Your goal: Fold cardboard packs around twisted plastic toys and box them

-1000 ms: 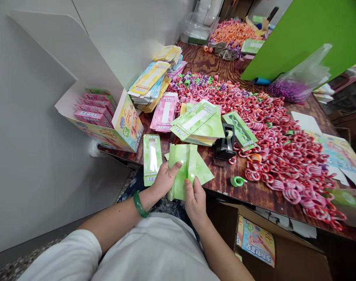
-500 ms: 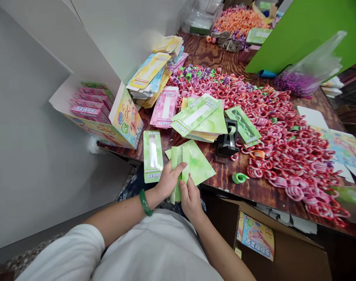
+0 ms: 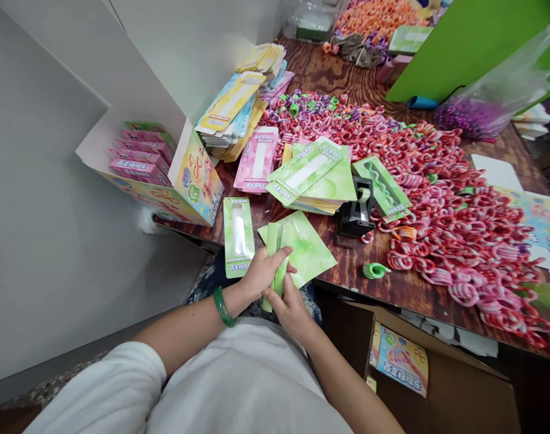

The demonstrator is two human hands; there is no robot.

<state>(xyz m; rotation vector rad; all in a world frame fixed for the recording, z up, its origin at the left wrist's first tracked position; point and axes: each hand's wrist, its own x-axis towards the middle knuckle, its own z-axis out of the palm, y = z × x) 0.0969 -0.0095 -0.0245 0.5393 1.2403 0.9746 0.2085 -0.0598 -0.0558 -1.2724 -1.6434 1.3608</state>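
Both hands are closed on a narrow pale-green folded card (image 3: 273,236) over the table's front edge. My left hand (image 3: 262,272), with a green bangle at its wrist, presses its thumb across the card. My right hand (image 3: 289,301) grips the lower part, thumb along it. Under the card's upper end lies a flat green sheet (image 3: 317,250). Left of it is a green card box with a window (image 3: 239,232). A loose green-and-white coil (image 3: 375,270) rests on the table to the right. Some of the right fingers are hidden behind the card.
An open display box (image 3: 197,181) with pink packs stands at left. Stacked cards (image 3: 232,102) and green sleeves (image 3: 308,172) lie behind my hands, beside a black tape dispenser (image 3: 356,220) and a filled green box (image 3: 383,190). Coiled bands (image 3: 437,211) spread rightward; a carton (image 3: 464,386) sits below.
The folded card narrows as the side flap on the right folds inward. My right thumb has shifted left across its lower part. The view has turned slightly.
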